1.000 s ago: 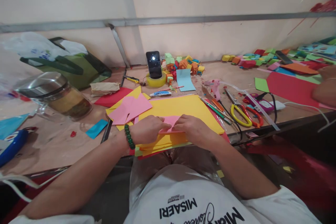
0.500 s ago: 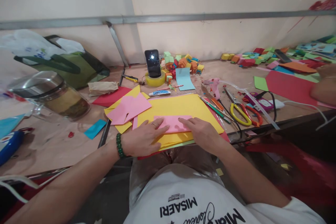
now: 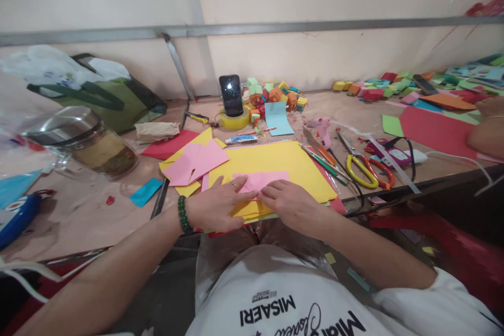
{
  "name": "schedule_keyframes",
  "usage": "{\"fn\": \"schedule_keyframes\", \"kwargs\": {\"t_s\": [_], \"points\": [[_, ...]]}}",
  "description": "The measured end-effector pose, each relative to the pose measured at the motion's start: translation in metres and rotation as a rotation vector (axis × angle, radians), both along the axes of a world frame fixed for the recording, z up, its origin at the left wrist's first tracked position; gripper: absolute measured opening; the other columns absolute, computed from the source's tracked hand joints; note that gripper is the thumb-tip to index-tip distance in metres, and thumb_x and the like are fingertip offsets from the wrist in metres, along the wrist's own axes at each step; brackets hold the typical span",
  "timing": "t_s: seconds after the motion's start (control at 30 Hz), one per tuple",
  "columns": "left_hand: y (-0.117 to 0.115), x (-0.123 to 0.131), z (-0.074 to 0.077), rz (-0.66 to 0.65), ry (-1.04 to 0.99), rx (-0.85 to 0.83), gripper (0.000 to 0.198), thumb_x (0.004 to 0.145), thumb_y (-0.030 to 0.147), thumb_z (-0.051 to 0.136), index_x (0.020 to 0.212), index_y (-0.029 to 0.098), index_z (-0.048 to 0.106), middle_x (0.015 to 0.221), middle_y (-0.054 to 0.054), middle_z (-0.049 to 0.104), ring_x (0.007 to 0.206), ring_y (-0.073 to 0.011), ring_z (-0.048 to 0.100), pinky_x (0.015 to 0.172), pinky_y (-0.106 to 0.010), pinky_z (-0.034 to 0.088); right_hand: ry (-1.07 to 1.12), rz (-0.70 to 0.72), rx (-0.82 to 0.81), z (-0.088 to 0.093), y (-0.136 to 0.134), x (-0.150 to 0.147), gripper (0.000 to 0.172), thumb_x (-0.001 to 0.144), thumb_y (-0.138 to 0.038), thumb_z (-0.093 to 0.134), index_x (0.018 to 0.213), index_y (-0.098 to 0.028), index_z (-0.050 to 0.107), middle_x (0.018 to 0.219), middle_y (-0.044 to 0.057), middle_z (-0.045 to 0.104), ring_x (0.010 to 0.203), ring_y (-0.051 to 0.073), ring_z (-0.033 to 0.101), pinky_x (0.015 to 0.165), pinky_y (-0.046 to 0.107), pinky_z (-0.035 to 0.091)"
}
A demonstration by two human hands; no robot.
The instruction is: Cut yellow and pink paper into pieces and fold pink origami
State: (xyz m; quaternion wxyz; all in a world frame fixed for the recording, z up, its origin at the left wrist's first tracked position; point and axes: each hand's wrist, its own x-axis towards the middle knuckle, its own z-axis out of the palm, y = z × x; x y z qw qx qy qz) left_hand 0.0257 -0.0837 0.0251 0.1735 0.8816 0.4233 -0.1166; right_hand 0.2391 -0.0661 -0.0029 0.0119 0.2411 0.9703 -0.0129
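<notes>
A small pink paper strip (image 3: 252, 182) lies on a stack of yellow paper (image 3: 275, 160) at the table's front edge. My left hand (image 3: 216, 203) rests on the strip's left part with its fingers apart. Beside it, my right hand (image 3: 293, 206) presses the strip's lower edge, fingers together and bent, its fingertips close to my left hand's. Larger pink sheets (image 3: 197, 161) lie over yellow pieces to the left of the stack.
Scissors (image 3: 364, 168), a pink glue gun (image 3: 323, 131) and cutters lie right. Behind are a phone (image 3: 231, 95) on a tape roll and many paper blocks (image 3: 275, 95). A glass mug (image 3: 86, 142) stands left. Another person's hand (image 3: 490, 126) is far right.
My right hand has moved left and a little down along the pink strip, and its fingers have drawn together. My left hand has shifted only slightly.
</notes>
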Motion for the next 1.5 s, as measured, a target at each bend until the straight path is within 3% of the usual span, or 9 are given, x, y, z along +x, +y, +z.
{"fn": "schedule_keyframes", "kwargs": {"t_s": [0.43, 0.63, 0.83, 1.03, 1.2, 1.4, 1.5], "points": [[0.002, 0.002, 0.009, -0.004, 0.003, -0.058, 0.062, 0.079, 0.028, 0.057, 0.14, 0.031, 0.047, 0.147, -0.019, 0.039, 0.134, -0.0409, 0.038, 0.102, -0.068, 0.029, -0.025, 0.039, 0.02, 0.003, 0.002, 0.001, 0.015, 0.089, -0.009, 0.054, 0.097, -0.011, 0.066, 0.093, 0.01, 0.068, 0.085, 0.021, 0.059, 0.078, 0.034, 0.046], [0.002, 0.006, 0.011, 0.013, -0.011, -0.034, 0.057, 0.078, 0.027, 0.058, 0.135, 0.03, 0.054, 0.144, -0.017, 0.044, 0.132, -0.0397, 0.042, 0.103, -0.068, 0.028, -0.042, 0.139, 0.079, -0.012, 0.005, 0.009, 0.012, 0.089, -0.01, 0.054, 0.088, -0.012, 0.066, 0.085, 0.008, 0.066, 0.083, 0.02, 0.057, 0.078, 0.034, 0.045], [0.001, 0.003, 0.007, 0.04, -0.021, -0.037, 0.06, 0.076, 0.027, 0.061, 0.135, 0.033, 0.053, 0.147, -0.017, 0.041, 0.135, -0.0417, 0.037, 0.104, -0.069, 0.027, 0.023, 0.07, 0.067, -0.026, 0.005, 0.04, 0.015, 0.089, -0.007, 0.052, 0.085, -0.014, 0.064, 0.086, 0.009, 0.063, 0.086, 0.02, 0.055, 0.078, 0.033, 0.046], [-0.015, 0.012, 0.002, 0.027, 0.006, 0.195, 0.054, 0.077, 0.035, 0.062, 0.131, 0.029, 0.057, 0.151, -0.017, 0.036, 0.14, -0.042, 0.028, 0.108, -0.068, 0.018, 0.096, 0.035, 0.069, -0.024, 0.001, 0.053, 0.021, 0.088, -0.003, 0.048, 0.086, -0.014, 0.065, 0.089, 0.009, 0.064, 0.088, 0.021, 0.056, 0.077, 0.033, 0.047], [-0.037, 0.002, -0.003, 0.086, 0.013, 0.326, 0.044, 0.081, 0.034, 0.056, 0.123, 0.024, 0.061, 0.145, -0.017, 0.045, 0.132, -0.0372, 0.042, 0.108, -0.065, 0.024, 0.129, 0.015, 0.077, -0.027, 0.0, 0.054, 0.022, 0.087, -0.001, 0.046, 0.085, -0.014, 0.065, 0.086, 0.009, 0.064, 0.083, 0.02, 0.055, 0.073, 0.032, 0.046], [-0.051, -0.02, -0.022, 0.16, -0.041, 0.42, 0.043, 0.085, 0.035, 0.052, 0.126, 0.022, 0.058, 0.143, -0.015, 0.049, 0.13, -0.0353, 0.044, 0.107, -0.063, 0.026, 0.049, -0.076, 0.114, -0.002, -0.006, 0.031, 0.022, 0.085, 0.0, 0.047, 0.086, -0.013, 0.064, 0.076, 0.008, 0.061, 0.071, 0.02, 0.051, 0.063, 0.031, 0.041], [-0.051, -0.012, -0.022, 0.138, -0.086, 0.436, 0.041, 0.085, 0.035, 0.052, 0.121, 0.017, 0.061, 0.133, -0.015, 0.058, 0.124, -0.0337, 0.05, 0.108, -0.061, 0.026, 0.028, 0.026, 0.104, 0.004, -0.007, 0.005, 0.02, 0.089, -0.005, 0.048, 0.1, -0.013, 0.063, 0.083, 0.008, 0.063, 0.075, 0.021, 0.051, 0.066, 0.032, 0.042]]}}
